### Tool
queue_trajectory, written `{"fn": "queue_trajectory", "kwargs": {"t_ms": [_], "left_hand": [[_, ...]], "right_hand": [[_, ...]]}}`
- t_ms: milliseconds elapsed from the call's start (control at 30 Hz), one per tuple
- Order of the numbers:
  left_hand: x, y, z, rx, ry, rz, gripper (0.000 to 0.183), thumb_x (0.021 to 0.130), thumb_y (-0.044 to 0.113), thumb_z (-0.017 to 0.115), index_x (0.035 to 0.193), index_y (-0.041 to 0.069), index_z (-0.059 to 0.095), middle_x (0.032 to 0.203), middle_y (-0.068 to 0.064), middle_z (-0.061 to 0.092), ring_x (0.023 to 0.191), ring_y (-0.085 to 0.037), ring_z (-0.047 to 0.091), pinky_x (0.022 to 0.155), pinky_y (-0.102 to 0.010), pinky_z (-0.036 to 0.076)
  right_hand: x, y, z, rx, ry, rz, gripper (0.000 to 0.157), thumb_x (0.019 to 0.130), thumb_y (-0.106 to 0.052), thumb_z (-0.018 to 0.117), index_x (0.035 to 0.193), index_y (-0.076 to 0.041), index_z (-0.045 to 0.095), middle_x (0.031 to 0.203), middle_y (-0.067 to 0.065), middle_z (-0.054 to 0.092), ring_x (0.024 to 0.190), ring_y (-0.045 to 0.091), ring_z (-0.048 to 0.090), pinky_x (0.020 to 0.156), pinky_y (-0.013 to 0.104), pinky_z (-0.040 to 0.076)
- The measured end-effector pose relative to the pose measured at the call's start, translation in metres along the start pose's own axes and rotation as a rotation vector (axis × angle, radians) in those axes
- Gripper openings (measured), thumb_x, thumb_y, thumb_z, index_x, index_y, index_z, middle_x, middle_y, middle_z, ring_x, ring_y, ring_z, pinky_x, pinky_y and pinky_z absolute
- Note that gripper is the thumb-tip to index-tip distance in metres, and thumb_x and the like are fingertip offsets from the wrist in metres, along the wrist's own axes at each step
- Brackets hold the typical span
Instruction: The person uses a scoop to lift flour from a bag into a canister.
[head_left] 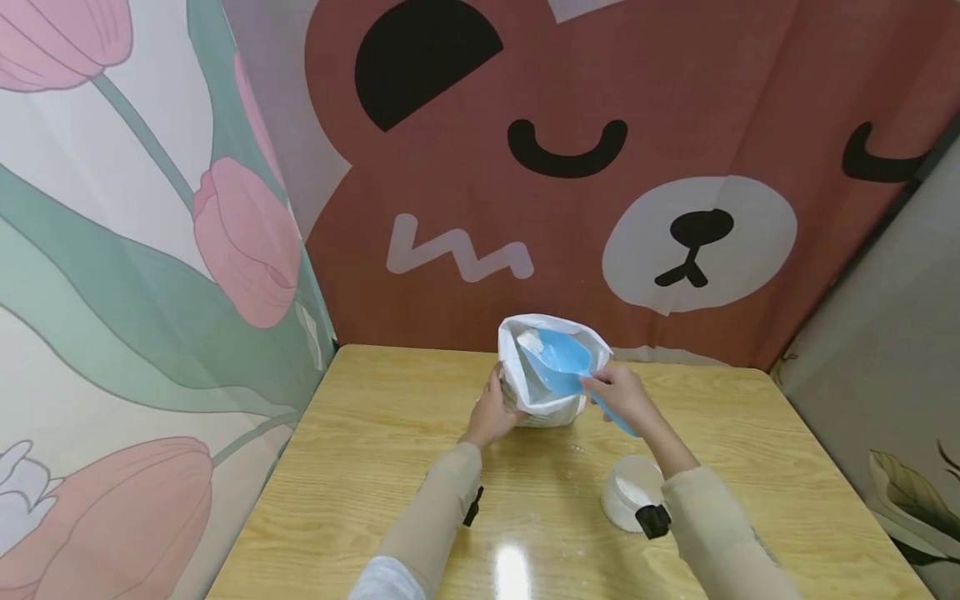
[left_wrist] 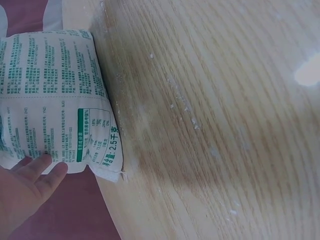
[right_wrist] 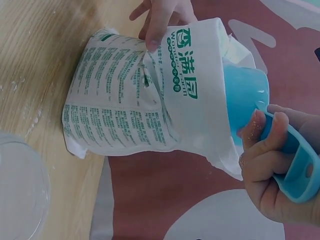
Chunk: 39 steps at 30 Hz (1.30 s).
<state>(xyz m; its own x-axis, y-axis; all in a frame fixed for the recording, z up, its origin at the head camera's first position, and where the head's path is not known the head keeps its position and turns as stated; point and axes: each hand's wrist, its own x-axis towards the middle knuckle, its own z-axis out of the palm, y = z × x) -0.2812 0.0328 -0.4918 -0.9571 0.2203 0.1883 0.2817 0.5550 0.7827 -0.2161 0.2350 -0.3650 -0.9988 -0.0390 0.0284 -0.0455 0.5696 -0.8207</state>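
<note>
An open white flour bag with green print stands near the back of the table, its mouth turned toward me. My left hand holds its left side, and the left wrist view has fingers lying against the printed face. Gripped by the handle in my right hand, a light blue scoop sits in the bag's mouth. White flour shows at the scoop's front end. In the right wrist view, the bag hides much of the scoop's bowl. Flour dust clings to my right fingertips.
Below my right forearm stands a clear round container with white powder inside. Flour specks dot the wooden table. A bear-printed curtain hangs behind the table, and a tulip-printed one hangs at the left.
</note>
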Motion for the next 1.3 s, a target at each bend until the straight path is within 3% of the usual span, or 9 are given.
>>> {"fn": "queue_trajectory", "kwargs": {"t_ms": [167,367,567,733,933,1100,1300], "left_hand": [[0.001,-0.003,0.001,0.001,0.014,0.024,0.105,0.071,0.027,0.076,0.144,0.012,0.003,0.136,-0.02,0.033,0.117,-0.035,0.04,0.092,-0.05,0.035],[0.004,-0.003,0.001,0.03,0.019,0.077,0.101,0.068,0.028,0.077,0.143,0.01,0.012,0.133,-0.019,0.038,0.116,-0.032,0.041,0.092,-0.045,0.036],[0.005,-0.004,0.0,0.047,0.021,0.081,0.102,0.067,0.03,0.078,0.142,0.009,0.013,0.13,-0.02,0.041,0.114,-0.033,0.043,0.091,-0.045,0.037],[0.006,-0.004,0.001,0.042,0.011,0.063,0.102,0.068,0.031,0.077,0.143,0.011,0.011,0.132,-0.019,0.039,0.115,-0.034,0.042,0.092,-0.046,0.036],[0.006,-0.005,0.001,0.037,0.003,0.053,0.102,0.07,0.033,0.076,0.144,0.013,0.009,0.133,-0.018,0.038,0.115,-0.034,0.042,0.092,-0.047,0.036],[0.005,-0.005,0.0,0.024,-0.01,0.043,0.101,0.071,0.033,0.075,0.144,0.015,0.007,0.135,-0.017,0.036,0.116,-0.034,0.041,0.092,-0.048,0.036],[0.003,-0.005,0.0,0.026,-0.01,0.037,0.101,0.071,0.034,0.075,0.144,0.014,0.007,0.134,-0.018,0.036,0.115,-0.035,0.042,0.09,-0.049,0.037]], "right_hand": [[-0.006,-0.001,-0.005,0.013,-0.01,0.014,0.031,0.089,-0.014,0.054,0.061,-0.003,0.049,0.062,0.006,0.052,0.048,0.015,0.045,0.047,0.034,0.046],[-0.009,0.0,-0.01,0.031,-0.024,0.058,0.026,0.09,-0.019,0.054,0.074,0.001,0.058,0.067,0.007,0.055,0.056,0.015,0.047,0.049,0.035,0.047],[-0.012,0.0,-0.013,0.036,-0.04,0.057,0.028,0.09,-0.02,0.054,0.085,0.005,0.063,0.068,0.009,0.055,0.057,0.015,0.045,0.048,0.035,0.046],[-0.016,0.0,-0.015,0.023,-0.044,0.048,0.027,0.09,-0.021,0.054,0.079,0.003,0.061,0.07,0.013,0.056,0.055,0.015,0.045,0.049,0.036,0.047],[-0.021,0.0,-0.018,0.032,-0.057,0.034,0.03,0.09,-0.022,0.054,0.072,0.002,0.059,0.067,0.008,0.055,0.055,0.016,0.045,0.046,0.032,0.045],[-0.025,-0.001,-0.02,0.032,-0.06,0.022,0.03,0.09,-0.024,0.055,0.081,0.004,0.063,0.067,0.007,0.055,0.052,0.015,0.045,0.046,0.033,0.046],[-0.031,-0.003,-0.024,0.039,-0.074,0.029,0.038,0.091,-0.025,0.053,0.107,0.009,0.06,0.074,0.009,0.057,0.059,0.016,0.048,0.047,0.033,0.046]]}}
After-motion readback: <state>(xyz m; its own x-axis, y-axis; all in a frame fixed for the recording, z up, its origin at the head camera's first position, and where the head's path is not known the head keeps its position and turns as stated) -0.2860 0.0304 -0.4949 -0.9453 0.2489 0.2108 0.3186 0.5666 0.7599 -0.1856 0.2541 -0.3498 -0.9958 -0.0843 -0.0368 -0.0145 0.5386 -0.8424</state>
